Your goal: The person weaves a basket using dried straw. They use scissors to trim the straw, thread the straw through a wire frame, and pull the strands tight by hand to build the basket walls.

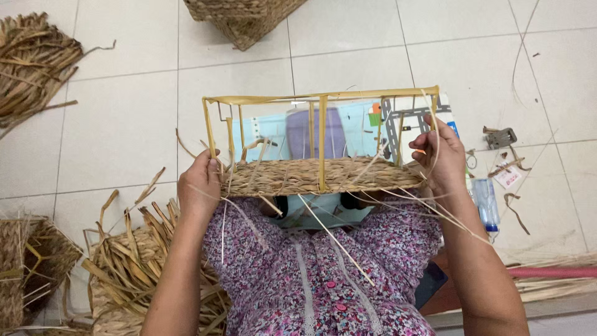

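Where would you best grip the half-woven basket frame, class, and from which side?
Probably by its two short ends, one hand from each side, as the left hand and right hand do. The basket frame is wide, and its thin upper rods look open and flimsy; the woven base looks firmer.

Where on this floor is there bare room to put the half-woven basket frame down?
Bare tile lies between the straw bundle and the basket frame; more at top right. Crowded: straw strips lower left, small tools and bottle beside the right hand.
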